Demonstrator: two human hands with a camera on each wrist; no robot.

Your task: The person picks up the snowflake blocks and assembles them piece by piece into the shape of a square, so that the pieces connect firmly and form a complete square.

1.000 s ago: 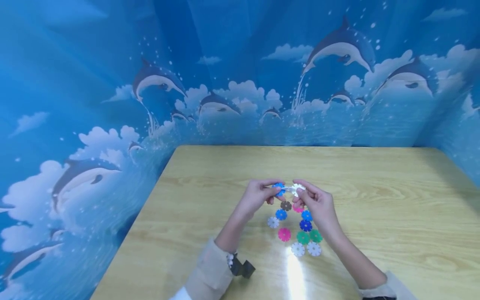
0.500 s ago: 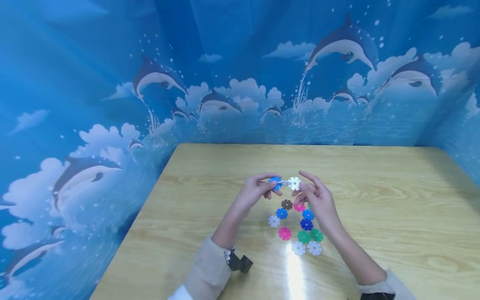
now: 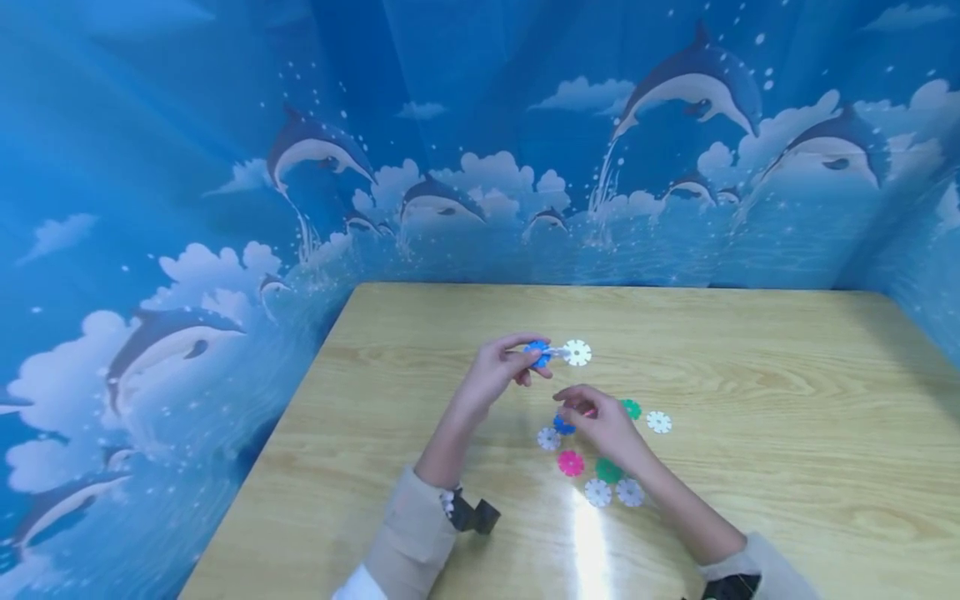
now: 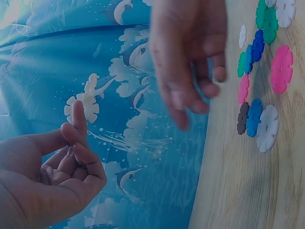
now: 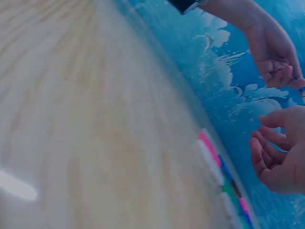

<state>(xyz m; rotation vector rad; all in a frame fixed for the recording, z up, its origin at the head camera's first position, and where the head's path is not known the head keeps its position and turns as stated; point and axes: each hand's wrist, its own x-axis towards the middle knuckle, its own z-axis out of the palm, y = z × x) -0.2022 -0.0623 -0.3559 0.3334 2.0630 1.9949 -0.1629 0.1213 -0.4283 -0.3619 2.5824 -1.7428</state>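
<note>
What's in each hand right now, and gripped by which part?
The left hand pinches a chain of linked discs by its blue disc; the white disc at the other end sticks out free. The right hand holds nothing that shows.

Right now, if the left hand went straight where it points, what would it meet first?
Beyond the white disc it carries, the left hand probably has free space over the table; depth is unclear.

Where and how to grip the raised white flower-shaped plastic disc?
Likely pinch the white disc by its notched right rim, from the right: that edge projects free, while the left hand holds the linked blue flower-shaped plastic disc.
</note>
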